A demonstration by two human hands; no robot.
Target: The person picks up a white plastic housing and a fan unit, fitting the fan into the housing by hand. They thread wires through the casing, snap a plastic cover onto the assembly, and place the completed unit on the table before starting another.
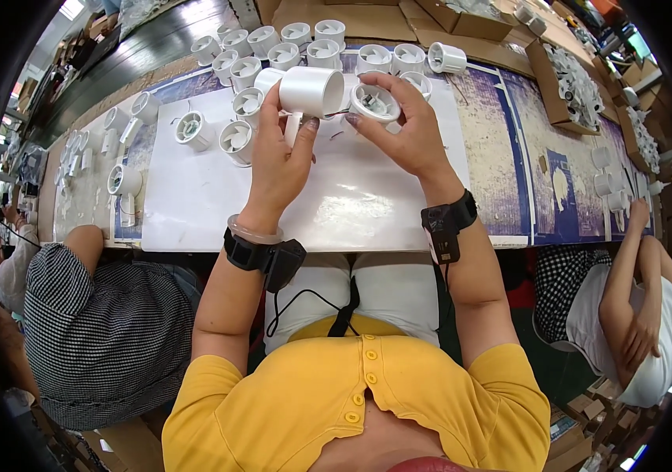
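My left hand (279,175) grips a white cylindrical fan housing (310,90) that lies on its side, its short stem between my fingers. In my right hand (417,135) is a round white cap (376,103), its open side up, with small electronic parts and wires inside. A thin dark wire shows in the small gap between housing and cap. Beyond my hands stand several white fan housings (284,55) with blades inside. Nearer on the left, another bladed housing (237,137) and a housing with wiring showing (191,130) sit on the white sheet (218,208).
A cardboard box (562,88) of small white parts stands at the far right. More white housings (124,180) sit left on the table. Co-workers sit on both sides; an arm (636,236) of the right one reaches the table edge. Black devices are strapped on my wrists.
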